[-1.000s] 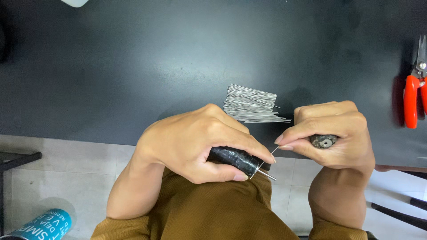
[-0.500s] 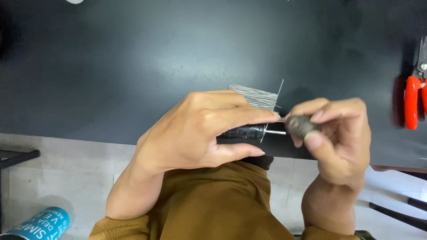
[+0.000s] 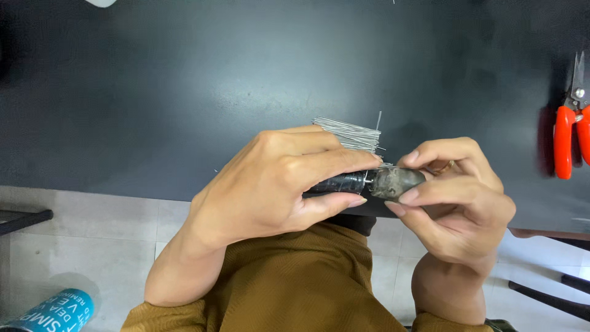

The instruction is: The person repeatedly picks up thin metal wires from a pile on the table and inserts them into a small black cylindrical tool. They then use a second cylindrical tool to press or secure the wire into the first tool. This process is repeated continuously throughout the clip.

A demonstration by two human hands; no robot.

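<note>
Head view: left grip (image 3: 276,184) clamps black cylinder (image 3: 341,182); right grip (image 3: 458,200) pinches its seemingly grey cap (image 3: 393,182).

We see a glossy black cylindrical handle (image 3: 340,183) joined to a mottled grey-brown rounded metal cap (image 3: 396,182). Behind them lies a bundle of thin silver-grey wire lengths (image 3: 350,132) on a matt charcoal-black tabletop (image 3: 184,92). At the right edge we note orange-red-handled snips with pale steel blades (image 3: 571,132). Below are plain ochre-brown ribbed fabric trousers (image 3: 295,283) and a teal cylindrical can with white lettering (image 3: 52,313).
</note>
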